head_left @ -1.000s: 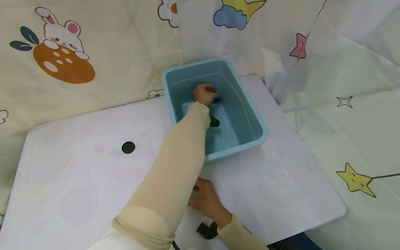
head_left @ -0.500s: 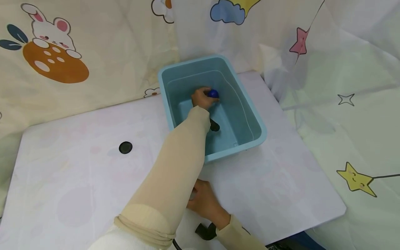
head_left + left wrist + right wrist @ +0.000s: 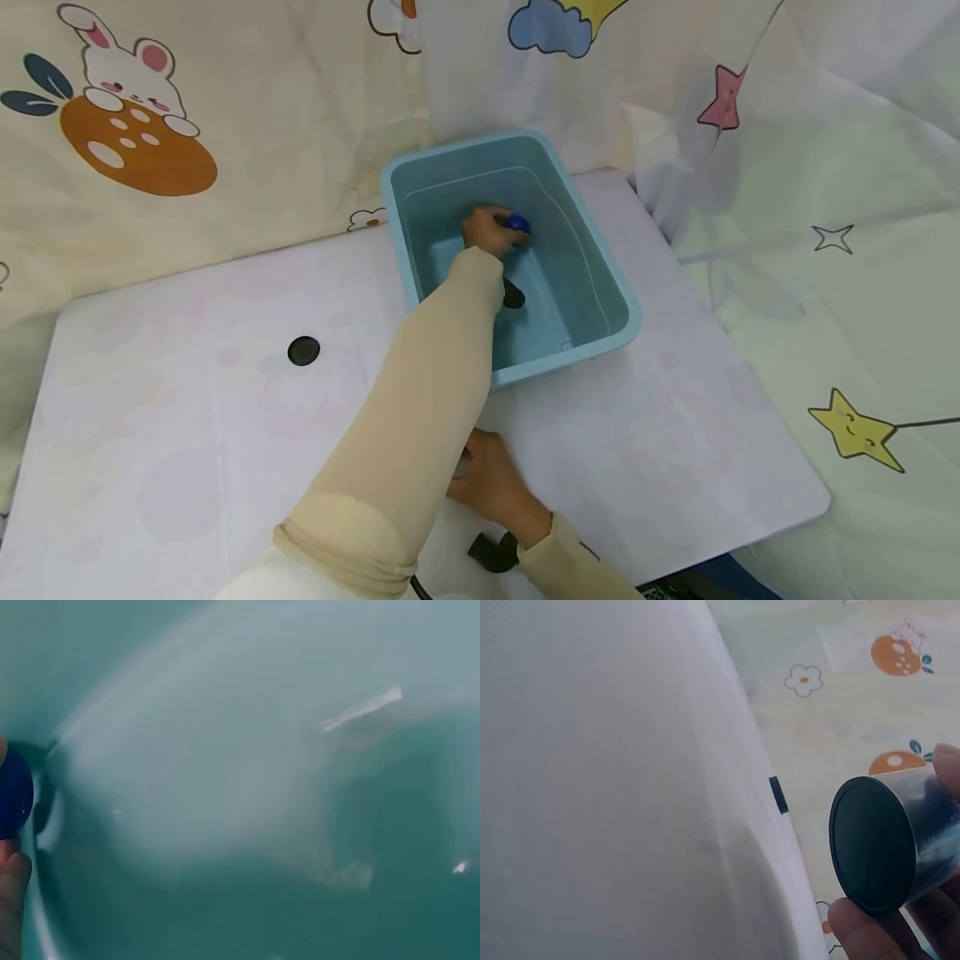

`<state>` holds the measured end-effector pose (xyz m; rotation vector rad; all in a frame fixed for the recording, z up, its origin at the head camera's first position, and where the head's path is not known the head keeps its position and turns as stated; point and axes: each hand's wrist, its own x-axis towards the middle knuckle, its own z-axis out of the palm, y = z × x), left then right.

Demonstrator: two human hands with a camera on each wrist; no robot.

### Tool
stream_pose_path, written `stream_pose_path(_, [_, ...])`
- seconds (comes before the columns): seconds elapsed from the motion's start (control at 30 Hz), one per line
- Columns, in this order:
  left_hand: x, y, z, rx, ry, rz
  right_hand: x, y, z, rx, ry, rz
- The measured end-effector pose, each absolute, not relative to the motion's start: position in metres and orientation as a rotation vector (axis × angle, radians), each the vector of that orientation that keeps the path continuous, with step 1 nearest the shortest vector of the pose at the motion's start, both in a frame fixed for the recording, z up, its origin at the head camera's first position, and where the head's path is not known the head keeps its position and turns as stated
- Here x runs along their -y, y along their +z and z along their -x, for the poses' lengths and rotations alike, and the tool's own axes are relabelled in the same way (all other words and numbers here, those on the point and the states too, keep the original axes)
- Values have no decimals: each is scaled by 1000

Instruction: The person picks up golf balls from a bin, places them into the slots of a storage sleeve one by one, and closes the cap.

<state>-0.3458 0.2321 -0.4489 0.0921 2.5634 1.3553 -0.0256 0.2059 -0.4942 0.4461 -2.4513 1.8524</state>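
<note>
My left hand (image 3: 491, 231) reaches into a light blue plastic bin (image 3: 567, 357) and holds a small dark blue ball (image 3: 517, 223) between thumb and fingers. In the left wrist view the ball (image 3: 15, 793) shows at the left edge, with a fingertip (image 3: 16, 871) under it. Below the bin, my right hand (image 3: 495, 479) is partly covered by the left forearm in the head view. The right wrist view shows its fingers curled round a short clear container (image 3: 926, 817) with a dark round end, tipped on its side; its contents look bluish but are unclear.
A black round disc (image 3: 303, 351) lies on the white table (image 3: 187, 400), left of the left forearm. Patterned cloth (image 3: 300, 125) hangs behind the table and to its right. Dark wrist devices (image 3: 493, 552) sit at both wrists.
The blue ball, mostly hidden by the left fingers a second ago, now shows beside them. The head view has shifted slightly. The right hand stays in place.
</note>
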Motion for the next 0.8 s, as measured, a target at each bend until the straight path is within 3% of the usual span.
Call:
stream_pose_path(0.53, [-217,-406,348,-2617,1194,-300,-203,-493,24,2471,1872,-420])
stream_pose_path(0.8, [-210,-354,337,-2600,1253,-404,-198,-488,26,2458,1960,-445])
